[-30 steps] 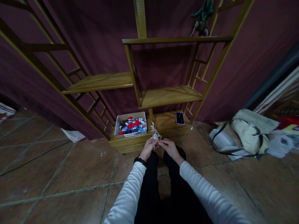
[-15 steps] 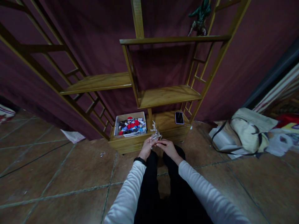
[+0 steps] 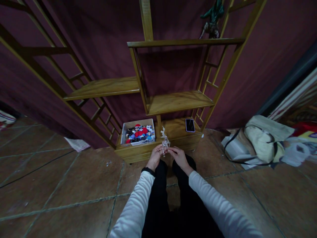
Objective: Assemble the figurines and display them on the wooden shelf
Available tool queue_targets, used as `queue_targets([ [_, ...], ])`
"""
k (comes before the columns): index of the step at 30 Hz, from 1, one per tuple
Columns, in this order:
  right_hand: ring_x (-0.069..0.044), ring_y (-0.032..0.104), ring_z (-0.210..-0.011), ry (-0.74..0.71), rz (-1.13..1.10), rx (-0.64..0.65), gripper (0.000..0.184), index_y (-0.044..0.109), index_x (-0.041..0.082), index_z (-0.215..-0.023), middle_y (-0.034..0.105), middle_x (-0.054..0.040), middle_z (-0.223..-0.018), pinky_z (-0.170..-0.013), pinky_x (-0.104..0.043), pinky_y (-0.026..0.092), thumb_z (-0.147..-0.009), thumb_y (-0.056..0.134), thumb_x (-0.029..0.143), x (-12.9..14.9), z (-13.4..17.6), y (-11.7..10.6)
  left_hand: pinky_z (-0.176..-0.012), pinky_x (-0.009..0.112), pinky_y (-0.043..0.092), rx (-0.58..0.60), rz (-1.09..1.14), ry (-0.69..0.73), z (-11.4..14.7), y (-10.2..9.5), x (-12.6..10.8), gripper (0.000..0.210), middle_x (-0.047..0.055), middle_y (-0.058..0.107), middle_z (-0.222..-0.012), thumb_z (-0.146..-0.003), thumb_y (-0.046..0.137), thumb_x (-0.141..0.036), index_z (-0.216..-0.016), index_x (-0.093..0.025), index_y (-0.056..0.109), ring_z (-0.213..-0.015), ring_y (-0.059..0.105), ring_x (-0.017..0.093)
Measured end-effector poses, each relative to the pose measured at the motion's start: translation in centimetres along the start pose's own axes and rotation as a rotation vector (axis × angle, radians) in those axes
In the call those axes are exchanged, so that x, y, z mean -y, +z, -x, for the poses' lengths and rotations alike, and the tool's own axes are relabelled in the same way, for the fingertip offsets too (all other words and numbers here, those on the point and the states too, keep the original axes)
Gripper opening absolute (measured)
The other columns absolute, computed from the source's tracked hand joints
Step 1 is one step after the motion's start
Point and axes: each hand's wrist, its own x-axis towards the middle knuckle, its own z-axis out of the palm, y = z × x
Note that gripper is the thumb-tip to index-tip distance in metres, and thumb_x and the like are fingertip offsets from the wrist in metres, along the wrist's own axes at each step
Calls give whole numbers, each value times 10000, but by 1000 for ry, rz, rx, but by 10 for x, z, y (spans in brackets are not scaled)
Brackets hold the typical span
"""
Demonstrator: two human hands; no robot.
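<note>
Between my hands is a small figurine (image 3: 165, 142), pale and clear-looking, with a thin pointed part sticking up toward the shelf. My left hand (image 3: 156, 156) is closed on its left side. From the other side, the fingertips of my right hand (image 3: 178, 156) pinch its lower part. Its fine detail is too small to make out. Just beyond my left hand, a cardboard box (image 3: 151, 122) full of small red, blue, black and white figures sits on the low shelf (image 3: 170, 127). A phone (image 3: 190, 125) lies to the right on that same shelf.
The wooden rack (image 3: 183, 100) rises in front, with a dark green statuette (image 3: 212, 19) on an upper board. Right on the tiled floor stand a beige bag (image 3: 264, 140) and a plastic bag (image 3: 296, 152). A paper (image 3: 77, 144) and a cable (image 3: 42, 167) lie left.
The figurine has been turned more upright between my fingers, and its top now points straighter up. Both hands stay in nearly the same place.
</note>
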Motion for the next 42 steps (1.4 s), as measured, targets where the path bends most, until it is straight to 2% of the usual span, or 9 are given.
queue_targets([
  [5,-156,604,-664,60,-44,-25,240,684,229,-919,676,-44,-849,-615,-269,486,-809,523,368,-3,0,-1,-603,228,426,-55,16,21,0,-1,4,417,81,681,-842,-581,751,-336,-930,-136,639,-662,596,123],
  [9,-164,616,-712,71,-32,-26,262,672,217,-924,677,-41,-857,-664,-279,501,-820,497,382,-8,-1,-1,-624,238,437,-92,-14,55,2,2,4,387,75,685,-820,-586,748,-329,-902,-132,644,-660,599,122],
  [14,-160,633,-680,137,-95,-14,280,647,205,-941,675,-37,-806,-660,-286,522,-810,500,405,-21,-3,1,-642,251,448,-105,-11,76,5,5,1,349,70,690,-778,-576,754,-294,-869,-133,655,-677,613,134],
  [23,-159,649,-747,200,-239,65,292,630,200,-993,671,-48,-932,-731,-326,532,-753,560,350,-27,-6,-2,-614,251,444,-144,-51,99,5,5,0,340,68,690,-751,-576,747,-302,-855,-132,651,-666,615,143],
  [27,-150,640,-756,241,-336,-1,316,616,212,-1032,650,-53,-1022,-737,-325,529,-738,554,312,-24,-6,-1,-601,247,444,-220,-47,126,3,5,3,340,49,683,-713,-556,753,-288,-840,-134,649,-614,594,123],
  [32,-169,631,-788,260,-442,-139,274,642,186,-955,676,-68,-929,-757,-333,513,-747,552,340,-16,-6,-2,-610,256,462,-303,-90,159,3,9,4,316,41,673,-683,-543,752,-278,-804,-131,652,-611,594,125],
  [36,-163,626,-732,283,-436,-113,352,640,181,-982,682,-68,-880,-720,-329,514,-743,572,431,-10,-6,-4,-633,261,472,-352,-136,191,3,12,4,294,45,673,-678,-550,742,-277,-781,-119,652,-621,605,131],
  [42,-146,611,-684,299,-381,-89,385,649,196,-974,682,-47,-799,-682,-307,510,-698,620,462,-13,-10,-3,-685,275,480,-397,-264,250,3,13,9,250,47,674,-698,-606,701,-263,-811,-127,658,-655,616,141],
])
